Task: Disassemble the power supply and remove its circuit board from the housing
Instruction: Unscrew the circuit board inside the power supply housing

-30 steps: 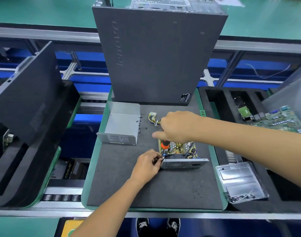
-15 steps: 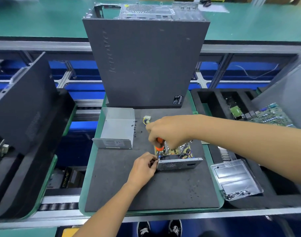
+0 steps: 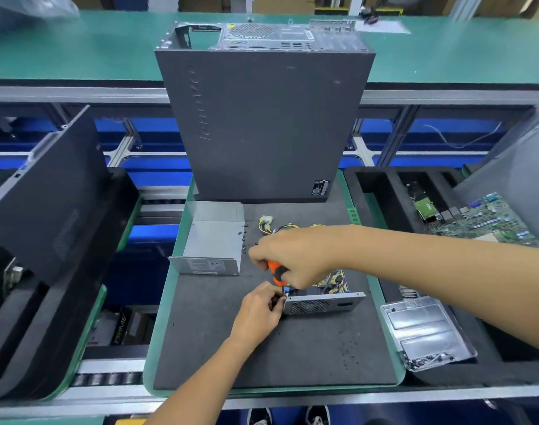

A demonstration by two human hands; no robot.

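The orange-handled screwdriver, 1 second ago not in view, has been brought down by the right hand gripping it onto the housing, pinched at its corner by the left hand. A board screw is probably being undone.

Computer case blocks rear; mat front open.

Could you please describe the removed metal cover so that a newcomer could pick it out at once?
Start at the tall dark computer case standing at the back of the grey mat. Just in front of its left corner lies the cover, an empty bent sheet of bare silver metal with a label on its near flap, unlike the board-filled housing by the hands.
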